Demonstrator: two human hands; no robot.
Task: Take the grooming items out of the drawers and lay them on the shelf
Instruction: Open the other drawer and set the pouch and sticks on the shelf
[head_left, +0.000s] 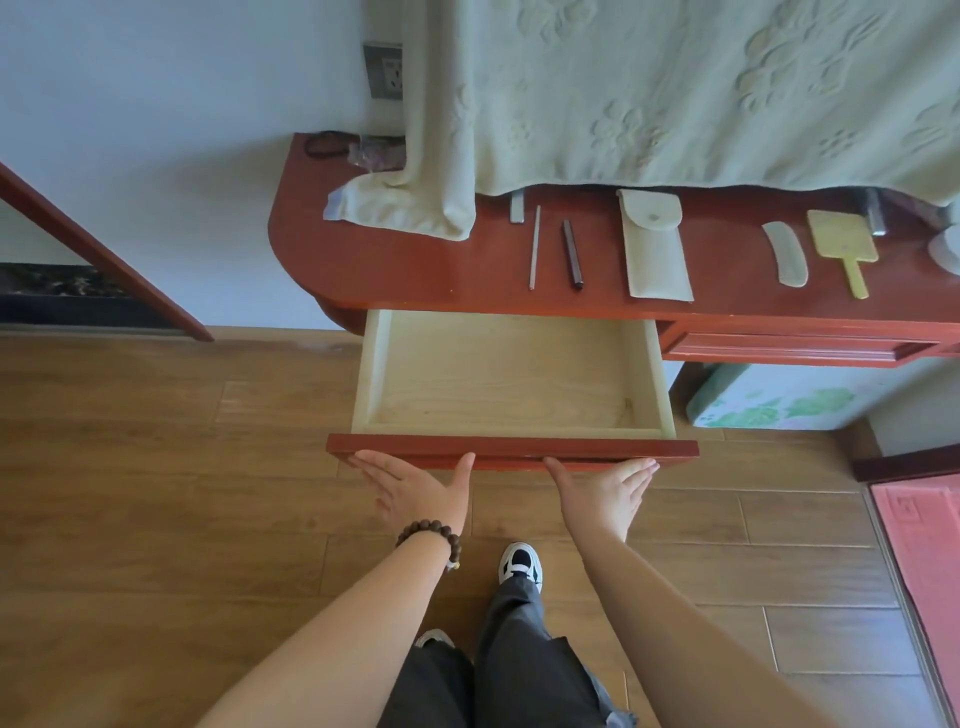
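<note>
Straight fingers (363, 460) of the left hand (421, 491) and of the right hand (605, 493) press flat against the red front of an open drawer (511, 448) at frame centre, gripping nothing. Above it, on the red desk (415, 270), lie a thin metal stick (534, 247), a dark stick (571, 253), a pale pouch (654, 247), a comb (787, 253) and a yellow paddle (844, 241). A pale green cloth (675, 93) hangs over the desk's back. Wood-plank floor (156, 493) fills the lower frame; a wall socket (383, 70) sits upper left.
</note>
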